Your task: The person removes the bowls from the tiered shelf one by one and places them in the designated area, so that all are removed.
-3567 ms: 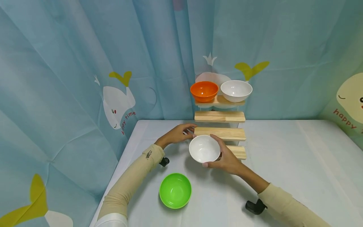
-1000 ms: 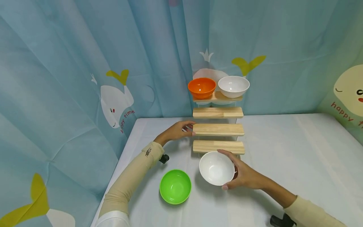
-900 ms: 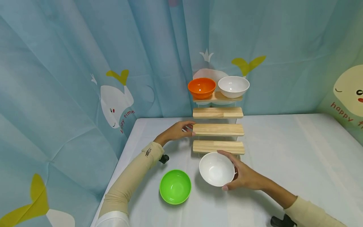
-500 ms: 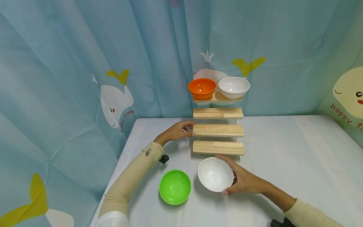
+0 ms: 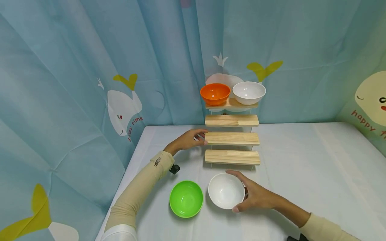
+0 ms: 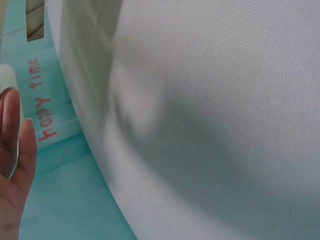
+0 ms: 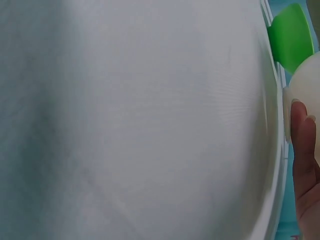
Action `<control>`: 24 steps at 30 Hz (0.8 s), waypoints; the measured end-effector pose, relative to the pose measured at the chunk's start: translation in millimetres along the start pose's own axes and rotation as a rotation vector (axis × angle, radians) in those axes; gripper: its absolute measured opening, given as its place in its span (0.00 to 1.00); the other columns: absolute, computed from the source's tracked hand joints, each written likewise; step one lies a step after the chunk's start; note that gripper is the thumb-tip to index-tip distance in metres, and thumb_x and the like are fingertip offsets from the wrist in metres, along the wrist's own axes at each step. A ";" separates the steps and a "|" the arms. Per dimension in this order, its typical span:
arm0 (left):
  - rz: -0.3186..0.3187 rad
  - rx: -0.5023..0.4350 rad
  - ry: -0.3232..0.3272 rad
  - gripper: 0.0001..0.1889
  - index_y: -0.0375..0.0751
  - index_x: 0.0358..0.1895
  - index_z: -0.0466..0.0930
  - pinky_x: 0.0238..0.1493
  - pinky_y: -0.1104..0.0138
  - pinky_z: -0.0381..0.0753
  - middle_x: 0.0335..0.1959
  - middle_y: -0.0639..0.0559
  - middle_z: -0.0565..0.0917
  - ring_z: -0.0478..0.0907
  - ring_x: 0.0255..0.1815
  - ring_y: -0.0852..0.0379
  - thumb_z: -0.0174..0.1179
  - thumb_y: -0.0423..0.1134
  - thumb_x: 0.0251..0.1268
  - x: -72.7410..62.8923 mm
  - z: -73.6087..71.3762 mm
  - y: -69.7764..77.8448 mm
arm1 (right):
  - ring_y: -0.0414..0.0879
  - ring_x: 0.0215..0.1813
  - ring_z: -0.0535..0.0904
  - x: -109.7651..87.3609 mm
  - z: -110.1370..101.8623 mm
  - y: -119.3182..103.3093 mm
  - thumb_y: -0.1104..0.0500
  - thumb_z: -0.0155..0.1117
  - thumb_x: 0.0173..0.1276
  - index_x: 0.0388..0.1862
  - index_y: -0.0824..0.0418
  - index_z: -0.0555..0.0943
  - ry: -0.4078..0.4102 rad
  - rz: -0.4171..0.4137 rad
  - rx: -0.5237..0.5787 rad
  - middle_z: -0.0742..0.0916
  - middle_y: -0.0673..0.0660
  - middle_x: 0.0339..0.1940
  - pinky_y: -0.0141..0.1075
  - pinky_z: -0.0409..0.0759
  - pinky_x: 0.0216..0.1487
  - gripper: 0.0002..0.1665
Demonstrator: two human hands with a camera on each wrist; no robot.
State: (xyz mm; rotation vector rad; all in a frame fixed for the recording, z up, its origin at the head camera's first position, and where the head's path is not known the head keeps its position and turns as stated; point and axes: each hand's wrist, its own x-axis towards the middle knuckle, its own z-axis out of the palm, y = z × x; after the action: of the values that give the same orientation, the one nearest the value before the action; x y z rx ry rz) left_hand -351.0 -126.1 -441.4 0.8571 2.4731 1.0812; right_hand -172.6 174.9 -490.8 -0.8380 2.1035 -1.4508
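White bowl [image 5: 226, 190], just right of the round green bowl [image 5: 186, 199] & on the near side of the rack [image 5: 232, 138], is prob. light, stiff, slightly slippery (glossy; plastic or ceramic, can't tell); best hold approx. across rim. R hand [image 5: 254, 194] grasps it thus from right. L hand [image 5: 189, 138] at rack's left end, pinching or not unclear. Boards: pale grained wood.
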 end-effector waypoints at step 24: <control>-0.002 0.000 0.004 0.30 0.48 0.73 0.69 0.56 0.62 0.81 0.62 0.46 0.78 0.79 0.57 0.51 0.63 0.48 0.71 0.1 -0.1 -0.1 | 0.52 0.50 0.84 3.3 6.3 5.9 0.61 0.81 0.53 0.82 0.57 0.48 -0.068 0.031 0.069 0.71 0.68 0.67 0.39 0.86 0.47 0.66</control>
State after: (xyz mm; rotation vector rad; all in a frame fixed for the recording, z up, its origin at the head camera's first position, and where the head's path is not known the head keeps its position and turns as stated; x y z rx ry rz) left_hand -351.1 -126.1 -441.4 0.8536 2.4764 1.0830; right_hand -172.1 170.0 -498.6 -0.8141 1.9962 -1.4494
